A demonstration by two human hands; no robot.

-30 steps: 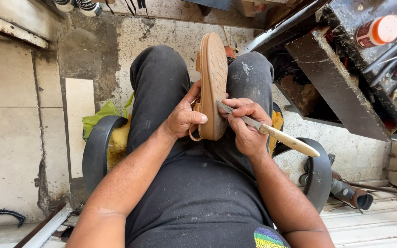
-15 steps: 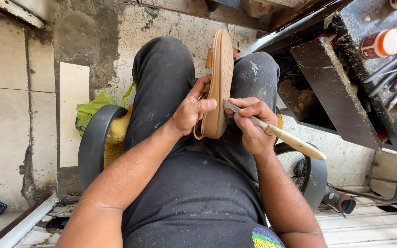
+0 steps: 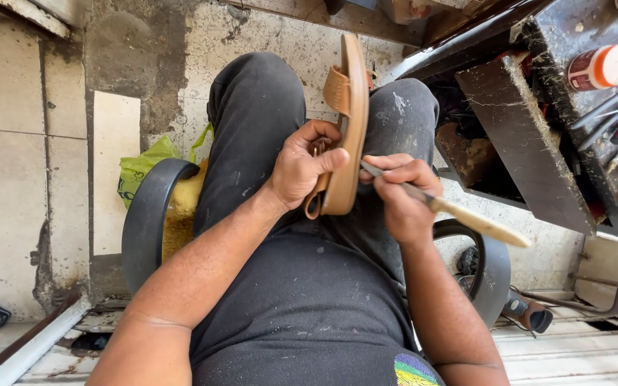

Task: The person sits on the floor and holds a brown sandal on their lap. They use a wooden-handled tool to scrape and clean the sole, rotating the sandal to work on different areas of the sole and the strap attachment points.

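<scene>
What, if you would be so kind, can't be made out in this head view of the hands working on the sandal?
- Tool tip: the wooden-handled tool in the right hand ends behind the tan sandal.
- Sandal's underside: turned edge-on.
- Left hand fingertips: tucked behind the sandal.
- Red-capped jar on the workbench: contents not visible.

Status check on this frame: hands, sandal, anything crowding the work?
Left hand grips tan sandal, held on edge between the knees. Right hand holds wooden-handled tool, blade tip at the sole edge. Cluttered workbench close on the right, not touching.
</scene>
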